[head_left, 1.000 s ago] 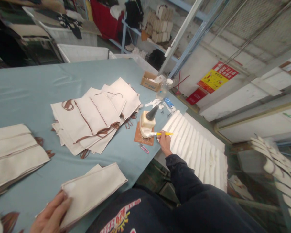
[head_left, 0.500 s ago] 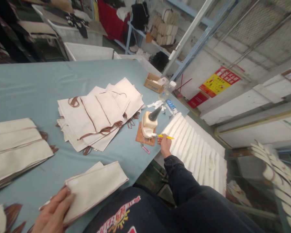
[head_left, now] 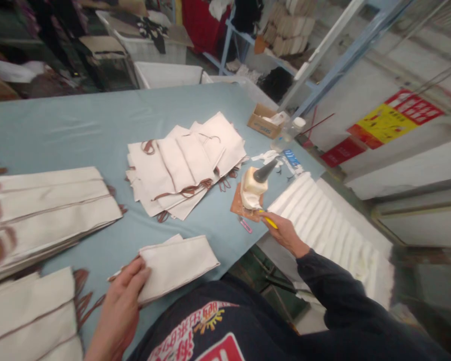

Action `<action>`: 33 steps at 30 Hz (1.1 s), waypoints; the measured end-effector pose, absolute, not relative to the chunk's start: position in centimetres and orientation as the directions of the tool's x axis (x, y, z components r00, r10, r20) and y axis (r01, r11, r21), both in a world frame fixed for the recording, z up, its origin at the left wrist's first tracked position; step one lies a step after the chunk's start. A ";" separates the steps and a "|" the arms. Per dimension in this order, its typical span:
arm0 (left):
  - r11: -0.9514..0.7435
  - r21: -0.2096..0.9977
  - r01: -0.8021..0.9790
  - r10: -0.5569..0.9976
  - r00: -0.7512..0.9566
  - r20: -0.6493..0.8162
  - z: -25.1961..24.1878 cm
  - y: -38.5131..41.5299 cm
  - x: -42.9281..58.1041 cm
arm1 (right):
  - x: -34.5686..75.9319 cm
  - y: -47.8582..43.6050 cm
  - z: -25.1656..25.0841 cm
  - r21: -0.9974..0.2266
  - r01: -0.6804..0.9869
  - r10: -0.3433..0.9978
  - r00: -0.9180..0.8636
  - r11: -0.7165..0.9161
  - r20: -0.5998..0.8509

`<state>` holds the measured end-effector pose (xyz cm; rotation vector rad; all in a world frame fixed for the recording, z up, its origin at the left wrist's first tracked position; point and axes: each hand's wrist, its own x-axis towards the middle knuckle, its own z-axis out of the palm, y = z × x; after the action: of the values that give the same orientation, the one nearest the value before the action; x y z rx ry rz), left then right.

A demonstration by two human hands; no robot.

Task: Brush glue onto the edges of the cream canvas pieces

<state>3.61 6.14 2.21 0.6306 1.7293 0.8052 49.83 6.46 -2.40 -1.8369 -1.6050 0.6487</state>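
My left hand (head_left: 125,293) is closed on the left end of a folded cream fabric piece (head_left: 180,263) lying near the table's front edge. In my right hand (head_left: 281,231) is a brush with a yellow handle (head_left: 269,220). The brush's pale tip touches the base of a cream-coloured container (head_left: 252,188) that has a dark cone (head_left: 266,171) on it. This container stands on a brown board (head_left: 237,203). Just in front of the board lies a small pink tool (head_left: 245,225).
A pile of cream fabric pieces with brown straps (head_left: 180,165) lies mid-table. Two more stacks (head_left: 60,195) (head_left: 33,321) are at the left. A cardboard box (head_left: 263,120) and clear bottle (head_left: 288,134) stand at the back right. White strips (head_left: 323,220) lie beyond my right hand.
The view has shifted left, so the table items appear further right. My right hand still holds the brush, now with the handle tilted downward to the right. My left hand remains on the fabric.
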 end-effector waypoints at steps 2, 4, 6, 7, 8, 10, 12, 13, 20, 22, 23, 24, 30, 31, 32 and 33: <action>0.652 0.755 -0.071 0.722 -0.245 -0.647 3.8 6.2 4.2 | 48.0 6.2 -1.6 -0.755 0.653 0.982 0.173 -0.060 0.072; 0.631 0.762 -0.143 0.738 -0.193 -0.647 4.7 6.3 4.4 | 45.3 6.2 -0.7 -0.807 0.589 0.975 0.202 -0.043 0.095; 0.613 0.768 -0.183 0.749 -0.173 -0.639 5.1 6.4 4.2 | 41.6 6.1 0.7 -0.868 0.496 0.970 0.225 -0.032 0.093; 0.608 0.768 -0.198 0.753 -0.162 -0.638 5.2 6.3 4.0 | 39.5 6.1 1.5 -0.938 0.346 0.950 0.301 -0.025 0.086; 0.604 0.768 -0.213 0.757 -0.148 -0.636 5.3 6.2 3.8 | 37.3 6.1 2.5 -0.981 0.191 0.952 0.304 -0.027 0.033; 0.591 0.768 -0.246 0.773 -0.099 -0.626 5.5 5.9 3.3 | 33.2 6.1 4.5 -0.999 -0.041 0.966 0.256 -0.033 -0.042; 0.578 0.768 -0.275 0.790 -0.048 -0.612 5.8 5.5 3.0 | 29.9 6.3 6.4 -0.983 -0.175 0.978 0.186 -0.060 -0.093; 0.575 0.767 -0.283 0.794 -0.033 -0.607 6.1 5.2 2.8 | 28.6 6.5 7.3 -0.975 -0.215 0.982 0.159 -0.062 -0.098; 0.590 0.767 -0.250 0.800 0.058 -0.597 8.8 3.8 2.2 | 23.8 8.8 10.9 -0.951 -0.305 0.997 -0.048 0.049 0.067; 0.590 0.771 -0.238 0.802 0.061 -0.595 9.5 3.5 2.2 | 22.5 9.5 11.0 -0.957 -0.283 0.987 -0.129 0.058 0.098; 0.589 0.773 -0.235 0.802 0.051 -0.596 9.9 3.4 2.3 | 22.0 9.9 10.9 -0.961 -0.268 0.982 -0.157 0.063 0.108; 0.589 0.773 -0.236 0.800 0.038 -0.598 10.1 3.3 2.4 | 21.5 10.2 10.8 -0.964 -0.258 0.979 -0.172 0.066 0.113; 0.598 0.749 -0.284 0.783 0.012 -0.621 10.8 3.1 2.7 | 20.6 11.0 9.8 -0.933 -0.352 0.995 -0.041 0.068 0.088; 0.598 0.750 -0.284 0.784 0.014 -0.620 10.9 3.1 2.7 | 20.7 10.9 9.7 -0.927 -0.364 0.994 -0.027 0.087 0.104; 0.595 0.755 -0.275 0.788 0.016 -0.615 10.9 3.1 2.7 | 20.9 10.7 9.7 -0.925 -0.364 0.992 -0.017 0.114 0.129; 0.587 0.769 -0.253 0.797 0.017 -0.603 10.9 3.1 2.6 | 21.0 10.4 9.6 -0.926 -0.346 0.987 -0.010 0.149 0.163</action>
<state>2.64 3.13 10.94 0.5256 1.3118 0.8768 21.04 10.38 9.56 -0.8175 -1.0454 1.2661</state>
